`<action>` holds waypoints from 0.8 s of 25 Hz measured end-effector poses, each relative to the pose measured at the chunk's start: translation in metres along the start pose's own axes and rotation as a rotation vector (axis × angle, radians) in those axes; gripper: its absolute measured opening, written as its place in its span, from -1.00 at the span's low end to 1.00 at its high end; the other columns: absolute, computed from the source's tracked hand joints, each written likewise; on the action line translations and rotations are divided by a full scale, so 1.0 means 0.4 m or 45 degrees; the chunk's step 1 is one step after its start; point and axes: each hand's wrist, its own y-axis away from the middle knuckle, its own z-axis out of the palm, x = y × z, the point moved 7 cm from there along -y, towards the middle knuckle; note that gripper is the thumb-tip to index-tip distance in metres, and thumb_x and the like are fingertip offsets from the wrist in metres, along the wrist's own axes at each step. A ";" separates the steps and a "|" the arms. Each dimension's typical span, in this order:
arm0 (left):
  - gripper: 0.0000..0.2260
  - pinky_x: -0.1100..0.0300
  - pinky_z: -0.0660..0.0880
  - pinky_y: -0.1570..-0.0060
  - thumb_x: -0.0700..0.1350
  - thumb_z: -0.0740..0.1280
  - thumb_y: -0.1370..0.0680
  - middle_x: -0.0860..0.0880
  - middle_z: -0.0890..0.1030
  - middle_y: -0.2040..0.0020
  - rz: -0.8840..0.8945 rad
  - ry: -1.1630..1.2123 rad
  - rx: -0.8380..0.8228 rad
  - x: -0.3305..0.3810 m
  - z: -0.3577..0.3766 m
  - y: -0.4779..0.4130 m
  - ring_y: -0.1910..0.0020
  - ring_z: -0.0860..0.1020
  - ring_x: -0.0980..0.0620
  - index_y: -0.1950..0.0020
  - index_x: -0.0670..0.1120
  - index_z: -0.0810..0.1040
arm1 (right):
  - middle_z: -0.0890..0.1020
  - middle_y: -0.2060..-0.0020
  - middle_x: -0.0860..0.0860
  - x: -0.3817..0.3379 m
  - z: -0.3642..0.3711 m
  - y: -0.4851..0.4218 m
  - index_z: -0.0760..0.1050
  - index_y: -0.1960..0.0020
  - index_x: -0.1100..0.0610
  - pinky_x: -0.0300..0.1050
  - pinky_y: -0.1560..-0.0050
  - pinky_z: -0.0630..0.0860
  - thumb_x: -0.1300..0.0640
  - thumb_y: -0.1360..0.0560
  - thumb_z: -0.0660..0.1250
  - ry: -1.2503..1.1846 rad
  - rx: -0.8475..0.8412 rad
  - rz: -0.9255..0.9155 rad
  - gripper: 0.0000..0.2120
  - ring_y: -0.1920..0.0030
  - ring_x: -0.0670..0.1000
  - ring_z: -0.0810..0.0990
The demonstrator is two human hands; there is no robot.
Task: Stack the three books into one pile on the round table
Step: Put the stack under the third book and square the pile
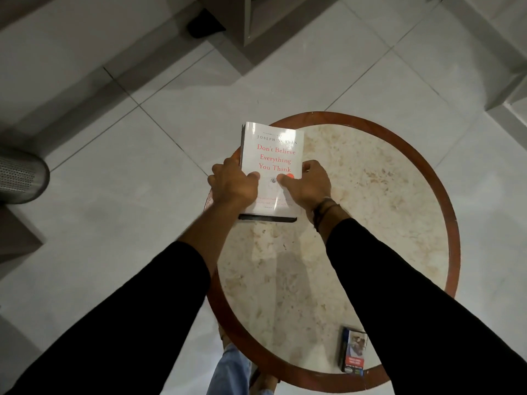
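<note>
A white book [272,155] with red title lettering lies uppermost on a pile at the far left edge of the round table [399,178], a marble top with a red-brown rim. A dark book edge [268,218] shows beneath it; how many books lie under it I cannot tell. My left hand [232,185] grips the pile's left side, thumb on the cover. My right hand [306,182] holds the right side, thumb pressed on the cover too.
A small cigarette pack [353,352] lies at the table's near right edge. A perforated metal bin [21,178] stands on the tiled floor at left. Grey furniture [256,21] stands beyond the table. My jeans leg [228,369] shows below the rim.
</note>
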 end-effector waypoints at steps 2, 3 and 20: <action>-0.64 0.00 0.66 -0.23 -0.10 0.47 -0.63 -0.12 0.63 -0.41 0.050 0.235 -0.147 -0.016 -0.020 0.003 -0.38 0.62 -0.15 -0.39 -0.05 0.48 | 0.66 -0.19 0.03 0.003 -0.014 0.020 0.42 -0.21 0.11 -0.01 -0.15 0.70 0.10 -0.46 0.60 -0.194 -0.029 -0.089 -0.54 -0.26 0.15 0.65; -0.66 0.05 0.69 -0.15 -0.15 0.47 -0.63 -0.10 0.65 -0.40 0.103 0.333 -0.211 -0.023 -0.028 0.017 -0.36 0.65 -0.12 -0.36 -0.06 0.46 | 0.63 -0.19 0.02 0.002 -0.022 0.034 0.37 -0.27 0.11 -0.13 -0.08 0.70 0.19 -0.48 0.58 -0.320 -0.068 -0.128 -0.51 -0.28 0.13 0.64; -0.39 -0.28 0.60 -0.40 0.12 0.19 -0.69 -0.19 0.49 -0.53 0.663 0.415 -0.011 -0.051 -0.031 0.162 -0.51 0.53 -0.15 -0.65 -0.16 0.17 | 0.51 -0.29 -0.23 -0.004 -0.052 0.184 0.42 -0.46 0.32 -0.57 -0.32 0.35 0.35 -0.70 0.23 -0.243 0.030 -0.736 -0.67 -0.30 -0.56 0.41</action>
